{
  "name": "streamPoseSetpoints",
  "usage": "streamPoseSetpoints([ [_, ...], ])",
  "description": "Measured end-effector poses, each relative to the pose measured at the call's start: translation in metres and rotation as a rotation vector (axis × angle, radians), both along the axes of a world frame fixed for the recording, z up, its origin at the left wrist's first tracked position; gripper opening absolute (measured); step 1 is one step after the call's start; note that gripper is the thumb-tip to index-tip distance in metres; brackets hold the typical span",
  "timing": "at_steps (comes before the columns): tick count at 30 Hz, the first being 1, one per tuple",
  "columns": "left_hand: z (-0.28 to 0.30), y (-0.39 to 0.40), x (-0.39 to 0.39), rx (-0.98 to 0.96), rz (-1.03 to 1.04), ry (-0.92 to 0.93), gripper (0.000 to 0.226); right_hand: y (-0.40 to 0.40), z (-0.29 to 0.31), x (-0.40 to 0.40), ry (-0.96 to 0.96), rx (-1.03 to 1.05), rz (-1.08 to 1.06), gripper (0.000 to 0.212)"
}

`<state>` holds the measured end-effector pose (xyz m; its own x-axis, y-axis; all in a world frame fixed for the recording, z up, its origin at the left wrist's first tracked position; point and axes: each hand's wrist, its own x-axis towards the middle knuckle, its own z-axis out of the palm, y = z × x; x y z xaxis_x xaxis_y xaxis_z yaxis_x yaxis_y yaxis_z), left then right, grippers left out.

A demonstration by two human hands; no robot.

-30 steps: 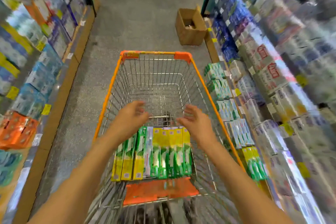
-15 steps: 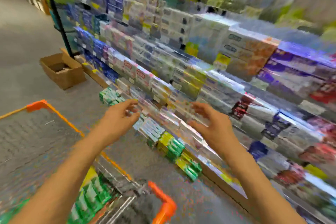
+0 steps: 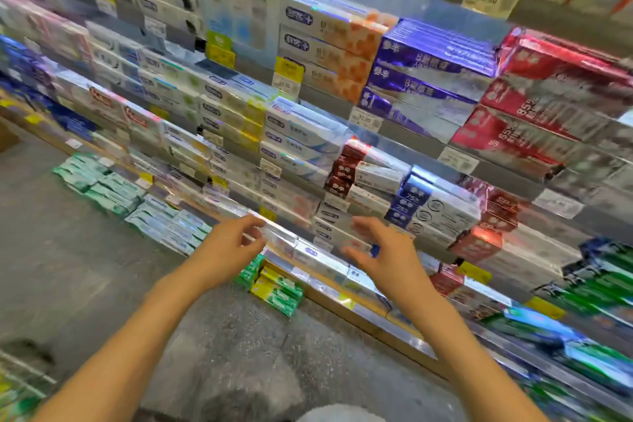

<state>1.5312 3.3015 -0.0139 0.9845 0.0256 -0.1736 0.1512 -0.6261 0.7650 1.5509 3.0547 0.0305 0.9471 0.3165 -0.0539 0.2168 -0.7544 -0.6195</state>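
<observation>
Both of my arms reach toward a shop shelf stacked with toothpaste boxes. My left hand (image 3: 233,243) hovers with loosely curled fingers and holds nothing, in front of a row of pale boxes (image 3: 284,243) on a low shelf. My right hand (image 3: 380,250) is spread with relaxed fingers, also empty, just before white and blue boxes (image 3: 334,233). Below and between my hands lie green and yellow boxes (image 3: 277,291) on the bottom tier. Whether either hand touches a box is lost in the blur.
Tiered shelves carry red boxes (image 3: 534,120), purple boxes (image 3: 428,79) and white boxes (image 3: 239,3) with price tags. Pale green packs (image 3: 102,185) sit low at the left. Grey speckled floor (image 3: 85,267) lies at left. A trolley edge (image 3: 20,384) shows at the bottom left corner.
My view has swung right from the trolley to the shelf. Both hands left the trolley basket and moved up to the low shelf rows.
</observation>
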Motion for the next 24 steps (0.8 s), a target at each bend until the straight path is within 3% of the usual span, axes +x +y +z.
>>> streamPoseSetpoints([
  [6,-0.068,0.002,0.051,0.018,-0.058,0.137,0.027,0.02,-0.063,0.049,0.183,-0.065,0.001,0.05],
  [13,-0.203,0.01,0.127,0.224,-0.155,0.262,0.041,0.041,-0.204,0.123,0.313,-0.177,-0.017,0.047],
  [21,-0.439,0.011,0.187,0.487,-0.341,0.335,0.054,0.035,-0.468,0.177,0.49,-0.297,-0.021,0.032],
  [24,-0.549,-0.006,0.194,0.607,-0.513,0.356,0.054,0.036,-0.599,0.194,0.52,-0.355,0.034,0.042],
])
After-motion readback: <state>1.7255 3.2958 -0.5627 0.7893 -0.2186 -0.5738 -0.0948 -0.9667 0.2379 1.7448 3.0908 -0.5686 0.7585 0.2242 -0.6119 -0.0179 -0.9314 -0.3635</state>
